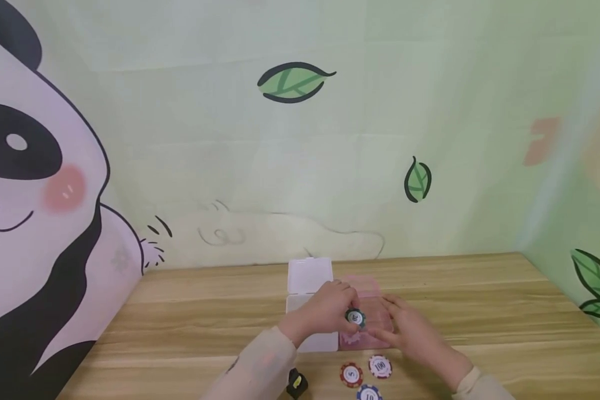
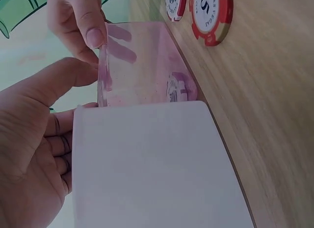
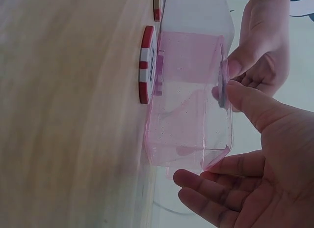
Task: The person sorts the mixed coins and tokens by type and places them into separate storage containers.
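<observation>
My left hand (image 1: pixel 332 311) pinches a dark green poker chip (image 1: pixel 355 318) over the opening of a clear pink box (image 1: pixel 380 341). In the right wrist view the chip (image 3: pixel 222 90) is at the box's open top, next to the left thumb. My right hand (image 1: pixel 415 331) holds the pink box by its right side, thumb on the near rim and fingers along the far right wall. Inside lies another chip (image 2: pixel 173 88), seen through the pink wall. A white box (image 1: pixel 319 343) with its lid (image 1: pixel 310 275) raised stands directly left, partly behind my left hand.
In front of the pink box lie a red chip marked 5 (image 1: pixel 351 375), a red-and-white chip marked 100 (image 1: pixel 380 366) and a blue chip marked 10 (image 1: pixel 369 393). A small black object with a yellow spot (image 1: pixel 297 383) sits left of them on the wooden table (image 1: pixel 205 311).
</observation>
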A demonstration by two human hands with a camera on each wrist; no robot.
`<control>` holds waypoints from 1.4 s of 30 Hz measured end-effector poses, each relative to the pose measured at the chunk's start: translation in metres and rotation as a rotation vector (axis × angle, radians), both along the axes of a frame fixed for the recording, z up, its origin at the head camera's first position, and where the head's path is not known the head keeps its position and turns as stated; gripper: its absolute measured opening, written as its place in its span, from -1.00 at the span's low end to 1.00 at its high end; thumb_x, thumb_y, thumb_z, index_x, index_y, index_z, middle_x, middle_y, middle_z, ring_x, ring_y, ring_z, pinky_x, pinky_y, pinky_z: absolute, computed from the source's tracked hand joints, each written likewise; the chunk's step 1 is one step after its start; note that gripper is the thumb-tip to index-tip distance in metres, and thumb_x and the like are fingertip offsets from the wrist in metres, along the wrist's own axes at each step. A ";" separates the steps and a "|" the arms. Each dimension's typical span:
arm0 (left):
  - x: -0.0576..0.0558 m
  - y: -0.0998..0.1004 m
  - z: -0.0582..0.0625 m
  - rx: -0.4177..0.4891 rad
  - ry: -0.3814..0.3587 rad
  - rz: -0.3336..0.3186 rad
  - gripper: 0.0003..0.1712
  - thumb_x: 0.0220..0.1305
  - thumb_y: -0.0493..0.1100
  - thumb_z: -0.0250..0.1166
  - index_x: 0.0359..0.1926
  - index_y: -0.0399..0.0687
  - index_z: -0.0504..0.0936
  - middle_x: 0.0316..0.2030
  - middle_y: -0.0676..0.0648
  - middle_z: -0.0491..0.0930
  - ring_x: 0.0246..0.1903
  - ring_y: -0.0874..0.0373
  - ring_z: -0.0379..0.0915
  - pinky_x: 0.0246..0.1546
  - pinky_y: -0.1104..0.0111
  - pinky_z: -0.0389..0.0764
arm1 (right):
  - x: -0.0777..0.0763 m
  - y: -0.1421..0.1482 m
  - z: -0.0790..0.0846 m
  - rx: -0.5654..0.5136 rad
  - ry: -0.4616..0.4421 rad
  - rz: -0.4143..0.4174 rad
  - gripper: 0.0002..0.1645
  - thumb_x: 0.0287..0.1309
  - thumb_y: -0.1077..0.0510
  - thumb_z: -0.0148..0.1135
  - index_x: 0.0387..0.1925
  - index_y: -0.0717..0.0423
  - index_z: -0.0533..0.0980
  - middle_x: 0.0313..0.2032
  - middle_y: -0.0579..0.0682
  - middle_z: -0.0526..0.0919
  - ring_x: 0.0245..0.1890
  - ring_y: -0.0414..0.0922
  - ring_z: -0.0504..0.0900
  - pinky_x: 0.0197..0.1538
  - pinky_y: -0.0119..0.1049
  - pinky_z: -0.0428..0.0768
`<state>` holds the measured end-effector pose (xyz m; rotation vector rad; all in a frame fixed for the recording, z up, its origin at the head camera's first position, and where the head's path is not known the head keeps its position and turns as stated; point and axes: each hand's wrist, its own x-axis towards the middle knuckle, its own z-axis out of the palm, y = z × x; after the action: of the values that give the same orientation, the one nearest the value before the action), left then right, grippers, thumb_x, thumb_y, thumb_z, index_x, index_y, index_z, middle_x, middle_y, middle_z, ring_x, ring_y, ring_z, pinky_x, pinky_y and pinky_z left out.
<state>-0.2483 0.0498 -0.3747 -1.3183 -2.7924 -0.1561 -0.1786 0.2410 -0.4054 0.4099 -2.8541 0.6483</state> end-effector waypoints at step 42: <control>-0.008 0.003 0.001 0.029 0.007 -0.014 -0.66 0.05 0.06 0.41 -0.16 0.06 0.62 -0.24 0.16 0.58 -0.11 0.25 0.38 -0.11 0.47 0.36 | 0.001 -0.004 0.001 -0.016 -0.008 -0.002 -0.13 0.06 -0.12 0.35 0.22 0.40 0.36 0.25 0.37 0.40 0.13 0.30 0.50 0.17 0.13 0.50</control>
<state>-0.2559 0.0530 -0.3739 -1.3293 -2.7648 -0.1919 -0.1777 0.2367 -0.4040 0.4030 -2.8546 0.6738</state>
